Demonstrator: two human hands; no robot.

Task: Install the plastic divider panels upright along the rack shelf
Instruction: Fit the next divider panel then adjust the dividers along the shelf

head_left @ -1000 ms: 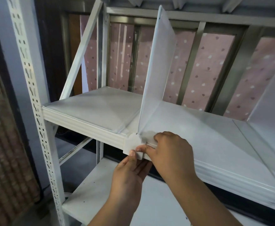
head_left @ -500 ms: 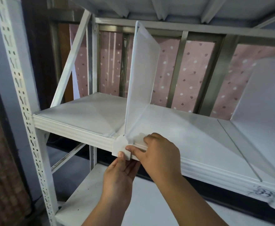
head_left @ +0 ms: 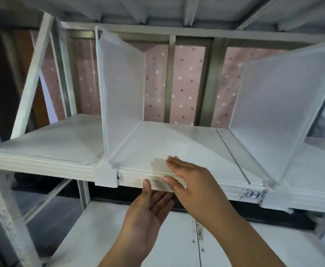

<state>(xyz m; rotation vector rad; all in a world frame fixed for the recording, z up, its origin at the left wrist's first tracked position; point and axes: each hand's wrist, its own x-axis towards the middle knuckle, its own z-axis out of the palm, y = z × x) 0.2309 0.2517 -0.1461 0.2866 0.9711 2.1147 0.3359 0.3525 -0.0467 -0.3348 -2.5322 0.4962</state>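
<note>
The left divider panel (head_left: pixel 122 97) stands upright, running front to back, its clip (head_left: pixel 106 175) on the shelf's front lip (head_left: pixel 42 164) just left of your hands. Your right hand (head_left: pixel 192 182) rests flat on the lip and your left hand (head_left: pixel 148 211) lies open beneath, neither holding anything.

I see an open bay on the shelf (head_left: pixel 177 143) between two upright divider panels, one at eleven o'clock (head_left: pixel 122 93) and one at two o'clock (head_left: pixel 281 105). My right hand (head_left: pixel 194 182) lies at the bay's front edge; the next shelf up roofs it.
</note>
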